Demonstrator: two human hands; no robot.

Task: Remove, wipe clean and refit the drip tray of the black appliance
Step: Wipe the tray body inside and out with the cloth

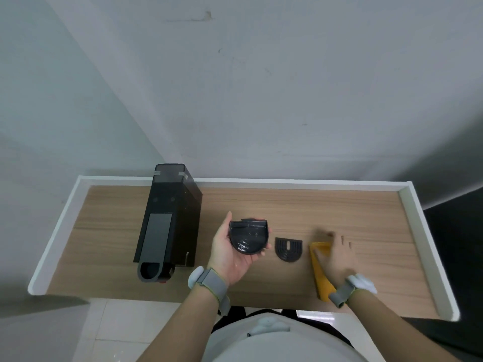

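The black appliance [167, 220] stands at the left of the wooden table [326, 205]. My left hand [230, 257] holds the black half-round drip tray [248, 237] palm up above the table, its hollow side facing me with wet glints inside. The tray's slotted black grate [288, 249] lies flat on the table just right of it. My right hand [337, 253], blurred, rests with spread fingers on the folded yellow cloth [320, 270] on the table; whether it grips the cloth is unclear.
A raised white rim [407, 205] borders the table at the back and both sides. Grey walls stand behind and to the left. Both wrists wear grey straps with white pods. The tiled floor shows below the table's front edge.
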